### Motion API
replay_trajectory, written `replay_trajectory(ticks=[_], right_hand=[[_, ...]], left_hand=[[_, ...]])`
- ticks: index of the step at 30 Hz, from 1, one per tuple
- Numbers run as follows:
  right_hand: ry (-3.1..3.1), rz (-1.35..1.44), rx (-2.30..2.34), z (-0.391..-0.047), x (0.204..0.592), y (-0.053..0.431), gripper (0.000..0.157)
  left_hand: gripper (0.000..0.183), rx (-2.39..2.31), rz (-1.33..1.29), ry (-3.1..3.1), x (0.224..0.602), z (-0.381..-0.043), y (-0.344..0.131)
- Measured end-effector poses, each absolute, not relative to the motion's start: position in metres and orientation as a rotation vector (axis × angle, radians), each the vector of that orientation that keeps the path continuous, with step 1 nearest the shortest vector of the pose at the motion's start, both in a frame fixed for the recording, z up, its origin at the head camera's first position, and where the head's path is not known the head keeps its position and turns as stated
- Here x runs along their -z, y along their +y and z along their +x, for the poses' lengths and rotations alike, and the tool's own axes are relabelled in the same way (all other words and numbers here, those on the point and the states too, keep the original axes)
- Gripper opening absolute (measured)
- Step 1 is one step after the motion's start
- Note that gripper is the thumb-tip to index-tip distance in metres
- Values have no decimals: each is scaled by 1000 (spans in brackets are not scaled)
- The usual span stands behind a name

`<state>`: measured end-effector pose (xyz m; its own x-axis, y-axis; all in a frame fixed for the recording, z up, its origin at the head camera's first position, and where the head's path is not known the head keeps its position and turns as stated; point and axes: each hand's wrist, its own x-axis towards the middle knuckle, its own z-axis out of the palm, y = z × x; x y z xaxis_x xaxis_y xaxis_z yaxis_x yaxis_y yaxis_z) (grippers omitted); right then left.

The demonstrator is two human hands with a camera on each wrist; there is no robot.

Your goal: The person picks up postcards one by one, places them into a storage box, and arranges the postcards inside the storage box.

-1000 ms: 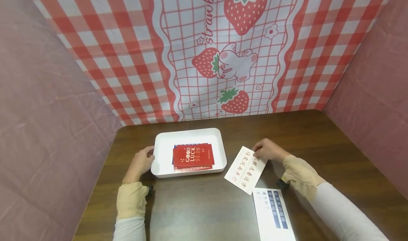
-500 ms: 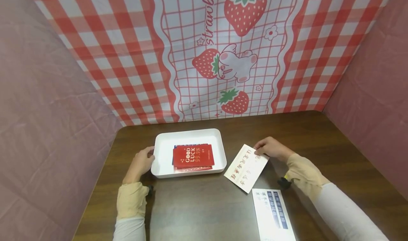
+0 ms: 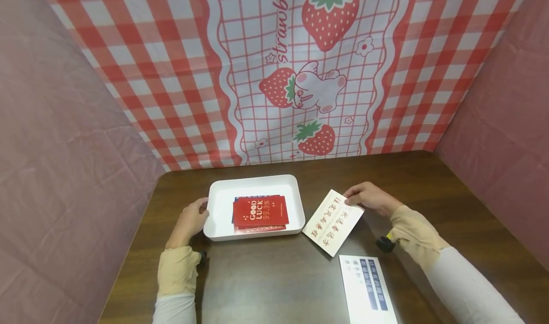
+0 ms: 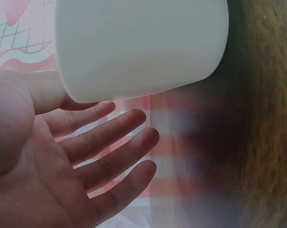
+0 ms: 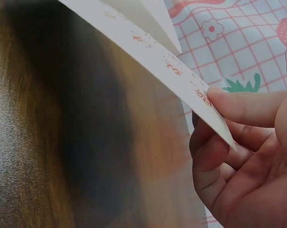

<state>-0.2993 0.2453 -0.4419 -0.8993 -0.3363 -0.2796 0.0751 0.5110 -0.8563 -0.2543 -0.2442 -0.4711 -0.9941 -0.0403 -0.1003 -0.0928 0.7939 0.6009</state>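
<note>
My right hand (image 3: 372, 199) pinches the top right corner of a cream card (image 3: 332, 223) printed with red characters. In the right wrist view the thumb lies on the card's printed face, curled fingers behind it, and the card slants over the table. Its left corner comes close to the white tray (image 3: 220, 190). At the tray's left end is my left hand (image 3: 190, 221); the left wrist view has the thumb at the tray wall (image 4: 143, 47) and the other fingers (image 4: 119, 135) extended and spread below. Inside the tray lies a red "GOOD LUCK" card (image 3: 260, 211) on other cards.
A white card with blue text bars (image 3: 358, 295) lies on the brown table (image 3: 257, 281) near the front, right of the middle. Checked strawberry cloth (image 3: 193, 100) hangs behind the table, and pink cloth (image 3: 73, 171) covers the sides.
My right hand has drawn the cream card slightly up and to the right in the head view, away from the blue-barred card. The left hand and the tray stay in place.
</note>
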Motion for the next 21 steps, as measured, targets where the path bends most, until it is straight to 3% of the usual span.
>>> replay_trajectory(ticks=[21], right_hand=[[2288, -159, 1460, -302, 421, 252, 34]], left_hand=[[47, -963, -118, 2887, 471, -254, -243]])
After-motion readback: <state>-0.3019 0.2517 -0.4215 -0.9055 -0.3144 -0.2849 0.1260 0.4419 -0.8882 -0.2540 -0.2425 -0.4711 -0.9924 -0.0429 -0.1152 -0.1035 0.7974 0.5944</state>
